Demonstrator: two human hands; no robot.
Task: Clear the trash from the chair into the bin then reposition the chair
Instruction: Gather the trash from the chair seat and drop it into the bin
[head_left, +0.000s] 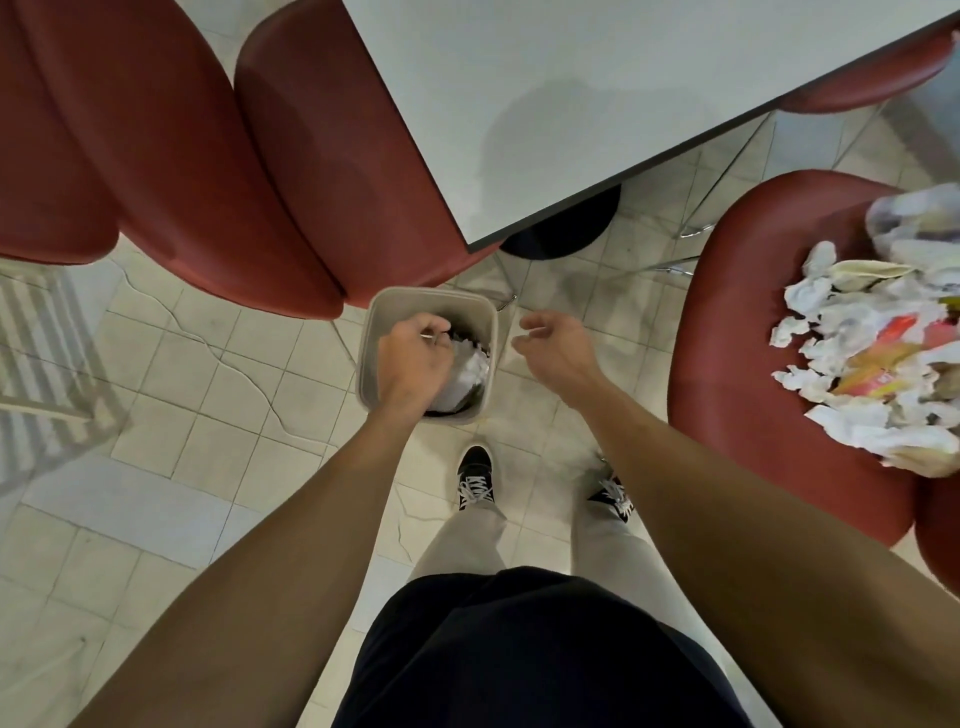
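The red chair (753, 332) has smooth, faintly glossy upholstery and chromed metal legs (670, 266). Crumpled white paper (852, 317) lies on it. The beige bin (480, 332) looks like matt plastic; the floor tiles (218, 374) are cracked, dull ceramic.

The mouth of the bin (428, 306) is partly covered from above by the left hand (413, 358), and crumpled paper (470, 376) is already seen inside it. Open tiled floor (613, 312) is left between the bin and the littered chair (737, 364) — the right hand (553, 345) is held over this gap, fingers loosely curled. The far side is closed off by the table edge (597, 192) and its dark base (563, 228), the left by two red chairs (311, 182) just beside the bin.
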